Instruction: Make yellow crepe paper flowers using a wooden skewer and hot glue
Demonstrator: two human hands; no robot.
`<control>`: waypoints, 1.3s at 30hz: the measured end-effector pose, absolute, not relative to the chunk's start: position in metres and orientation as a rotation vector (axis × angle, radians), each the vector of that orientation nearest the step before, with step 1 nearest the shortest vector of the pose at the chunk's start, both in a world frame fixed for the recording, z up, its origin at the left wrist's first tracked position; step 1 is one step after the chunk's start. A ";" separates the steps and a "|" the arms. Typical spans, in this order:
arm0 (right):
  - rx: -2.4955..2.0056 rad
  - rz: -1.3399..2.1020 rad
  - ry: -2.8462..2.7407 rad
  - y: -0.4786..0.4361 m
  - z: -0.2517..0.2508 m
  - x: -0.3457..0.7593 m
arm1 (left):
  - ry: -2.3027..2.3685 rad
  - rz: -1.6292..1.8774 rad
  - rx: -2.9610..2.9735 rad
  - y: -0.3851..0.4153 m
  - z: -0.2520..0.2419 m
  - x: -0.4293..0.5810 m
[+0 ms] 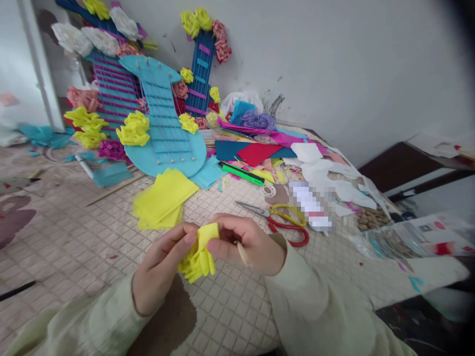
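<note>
Between both hands, low over the table, is a yellow crepe paper flower point(202, 259) with curled, ruffled petals. My left hand point(161, 264) is closed on its left side, thumb and fingers pinching the paper. My right hand point(247, 244) pinches a folded yellow strip at the flower's top right. A thin pale wooden stick point(243, 254) also sticks out from the right hand's fingers. Just beyond the left hand lies a stack of yellow crepe paper sheets point(163, 198). Scissors point(276, 216) with red and yellow handles rest beyond the right hand.
Blue paper harp-like shapes point(166, 118) with strings and paper flowers lean at the back left. A green utility knife point(243, 173) lies mid-table. Paper scraps point(315, 163) and purple yarn point(258, 120) crowd the back. Brown pebble-like pieces point(371, 218) and plastic packets point(419, 235) sit right.
</note>
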State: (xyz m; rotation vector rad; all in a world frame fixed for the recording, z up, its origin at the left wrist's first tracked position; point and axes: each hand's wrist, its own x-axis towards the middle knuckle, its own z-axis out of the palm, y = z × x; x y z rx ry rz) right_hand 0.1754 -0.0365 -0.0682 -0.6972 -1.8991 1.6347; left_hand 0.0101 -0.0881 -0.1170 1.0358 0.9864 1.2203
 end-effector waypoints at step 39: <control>-0.581 1.535 -1.992 -0.031 -0.073 0.176 | 1.026 1.283 0.660 -0.092 -0.100 0.019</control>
